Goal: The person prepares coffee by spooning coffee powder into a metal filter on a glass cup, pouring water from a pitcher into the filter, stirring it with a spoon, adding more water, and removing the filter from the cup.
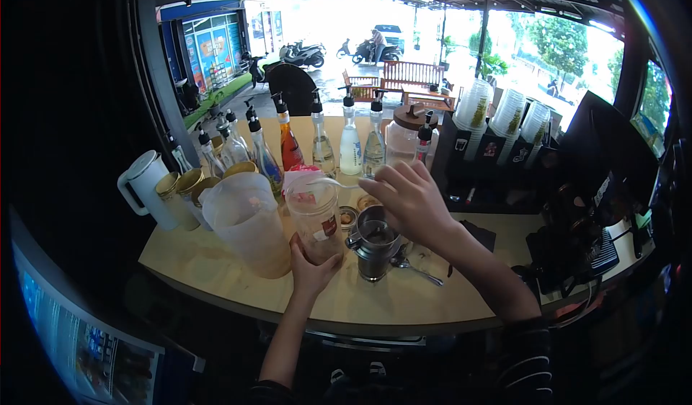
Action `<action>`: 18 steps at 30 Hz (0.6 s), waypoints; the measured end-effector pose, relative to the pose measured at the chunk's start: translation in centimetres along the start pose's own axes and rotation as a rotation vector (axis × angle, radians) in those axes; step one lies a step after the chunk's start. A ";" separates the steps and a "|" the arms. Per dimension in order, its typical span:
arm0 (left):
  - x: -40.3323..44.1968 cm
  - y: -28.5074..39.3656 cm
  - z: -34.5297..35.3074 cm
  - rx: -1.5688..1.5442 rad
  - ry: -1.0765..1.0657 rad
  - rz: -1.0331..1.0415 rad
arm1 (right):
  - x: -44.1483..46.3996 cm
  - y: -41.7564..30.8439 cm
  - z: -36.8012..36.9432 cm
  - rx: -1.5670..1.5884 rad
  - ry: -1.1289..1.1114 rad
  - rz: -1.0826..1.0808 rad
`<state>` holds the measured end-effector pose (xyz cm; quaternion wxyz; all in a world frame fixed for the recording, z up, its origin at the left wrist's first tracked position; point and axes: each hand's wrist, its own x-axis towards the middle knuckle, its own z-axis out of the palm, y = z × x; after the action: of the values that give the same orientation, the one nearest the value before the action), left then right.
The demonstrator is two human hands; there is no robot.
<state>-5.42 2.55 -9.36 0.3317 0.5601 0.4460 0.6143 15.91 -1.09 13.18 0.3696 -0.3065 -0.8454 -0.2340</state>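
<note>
My left hand [311, 266] is wrapped round the lower part of a clear jar [315, 225] with a dark red label, which stands on the counter. From above, my right hand [412, 202] pinches the handle of a white spoon [337, 182], its far end over the jar's mouth. Pink and white wrapping [303, 174] shows at the jar's rim. Below my right hand stands a metal pitcher [375, 248]; what is inside it is unclear. A metal spoon [419, 269] lies to its right, and a large translucent jug [249, 225] stands left of the jar.
Several pump bottles [350, 140] line the back of the counter [339, 300]. A white lidded pitcher [148, 189] and cups [189, 183] stand at the left. A lidded jar [404, 140], stacked cups in a black holder [472, 163] and a dark screen [609, 153] occupy the right.
</note>
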 end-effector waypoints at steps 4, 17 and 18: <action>0.0 -0.4 -0.1 0.046 -0.008 0.032 | 3.3 -0.1 2.7 -0.084 -0.136 -0.117; -6.1 3.6 0.1 0.369 0.164 0.285 | -15.1 7.4 4.5 0.331 -0.007 0.570; -5.8 5.1 0.8 0.301 0.073 0.361 | -17.2 7.5 5.7 0.347 -0.041 0.687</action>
<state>-3.30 -4.52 -6.97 0.1128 0.6511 0.4370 0.6102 27.61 1.79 -2.25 0.4558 -0.5093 -0.7278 0.0559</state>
